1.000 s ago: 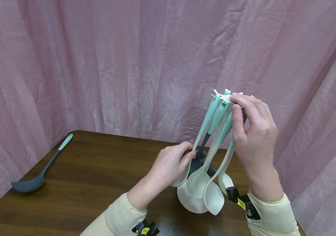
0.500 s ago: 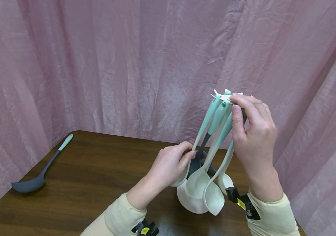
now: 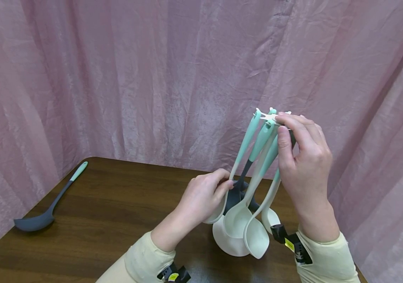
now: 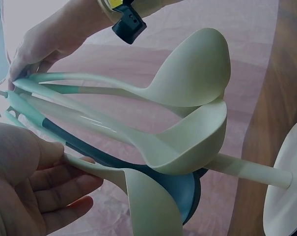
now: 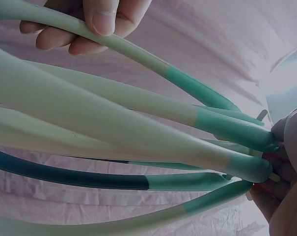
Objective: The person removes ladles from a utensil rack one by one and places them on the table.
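My left hand [image 3: 205, 196] pinches the cream stem of a ladle [image 3: 247, 139] between thumb and fingers. The ladle's mint handle end sits at the left hook tips of a white utensil stand [image 3: 230, 240], and its cream bowl [image 4: 153, 201] hangs below my hand. At the stand's top, my right hand [image 3: 305, 151] grips the white hook ring with thumb and fingertips. Several mint-handled utensils hang around the post, among them a cream ladle [image 4: 192, 142], a pointed cream spoon [image 3: 257, 237] and a dark blue-grey utensil [image 3: 235, 198]. Parts of the ring are hidden behind my right fingers.
A dark grey ladle [image 3: 37, 221] with a mint handle lies on the left side of the brown wooden table [image 3: 123, 204]. Pink curtains [image 3: 187, 78] hang close behind the table and along both sides.
The pinched ladle's handle end has shifted slightly left and up, out to the hook tips, with my left hand moving slightly left. My right hand stays in place.
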Motion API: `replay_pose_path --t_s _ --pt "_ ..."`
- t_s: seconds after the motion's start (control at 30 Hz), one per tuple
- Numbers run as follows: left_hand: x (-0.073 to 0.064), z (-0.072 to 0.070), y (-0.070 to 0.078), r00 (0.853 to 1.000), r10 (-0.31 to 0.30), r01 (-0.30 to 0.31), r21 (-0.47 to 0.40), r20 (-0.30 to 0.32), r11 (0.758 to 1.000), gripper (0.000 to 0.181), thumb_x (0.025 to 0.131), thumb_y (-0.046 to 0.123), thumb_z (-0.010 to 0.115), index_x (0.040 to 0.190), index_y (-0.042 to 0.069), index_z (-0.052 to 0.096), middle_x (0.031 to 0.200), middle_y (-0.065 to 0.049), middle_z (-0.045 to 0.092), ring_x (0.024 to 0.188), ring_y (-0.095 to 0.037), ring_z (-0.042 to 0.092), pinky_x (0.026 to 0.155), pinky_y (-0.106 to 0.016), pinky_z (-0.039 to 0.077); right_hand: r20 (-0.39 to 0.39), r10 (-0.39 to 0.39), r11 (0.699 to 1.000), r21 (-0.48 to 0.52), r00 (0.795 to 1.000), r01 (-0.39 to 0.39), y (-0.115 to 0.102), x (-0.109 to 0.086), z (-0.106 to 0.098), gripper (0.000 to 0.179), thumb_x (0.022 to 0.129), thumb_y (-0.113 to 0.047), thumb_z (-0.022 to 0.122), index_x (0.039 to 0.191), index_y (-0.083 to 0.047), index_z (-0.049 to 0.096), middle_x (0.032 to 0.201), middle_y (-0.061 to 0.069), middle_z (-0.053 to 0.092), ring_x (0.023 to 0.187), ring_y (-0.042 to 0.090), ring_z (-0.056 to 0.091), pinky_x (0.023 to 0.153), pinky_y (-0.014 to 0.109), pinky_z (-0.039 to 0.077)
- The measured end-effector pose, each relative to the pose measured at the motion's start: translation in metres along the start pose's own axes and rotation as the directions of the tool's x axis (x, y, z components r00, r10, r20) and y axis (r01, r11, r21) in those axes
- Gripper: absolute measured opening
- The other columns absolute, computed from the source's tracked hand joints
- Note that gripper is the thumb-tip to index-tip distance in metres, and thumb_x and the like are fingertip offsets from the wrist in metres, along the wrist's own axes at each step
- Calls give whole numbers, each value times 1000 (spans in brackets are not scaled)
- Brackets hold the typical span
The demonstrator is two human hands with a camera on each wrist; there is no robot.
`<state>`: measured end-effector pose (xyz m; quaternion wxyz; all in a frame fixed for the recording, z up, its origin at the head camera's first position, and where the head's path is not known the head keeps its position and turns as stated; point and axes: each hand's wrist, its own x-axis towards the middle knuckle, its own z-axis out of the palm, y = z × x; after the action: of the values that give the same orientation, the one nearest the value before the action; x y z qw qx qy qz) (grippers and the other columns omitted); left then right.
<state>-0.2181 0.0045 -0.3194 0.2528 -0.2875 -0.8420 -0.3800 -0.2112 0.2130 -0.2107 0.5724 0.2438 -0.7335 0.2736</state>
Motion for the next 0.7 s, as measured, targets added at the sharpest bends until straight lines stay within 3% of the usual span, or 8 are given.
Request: replay_pose_path --t_s 0.7 --pt "1 -4 -3 1000 -7 7 -1 -25 1000 6 106 19 77 108 13 76 89 6 74 75 -12 64 70 -33 53 5 1 1000 2 1000 -1 0 1 1 34 114 -27 60 132 -6 80 129 11 77 125 34 68 112 43 49"
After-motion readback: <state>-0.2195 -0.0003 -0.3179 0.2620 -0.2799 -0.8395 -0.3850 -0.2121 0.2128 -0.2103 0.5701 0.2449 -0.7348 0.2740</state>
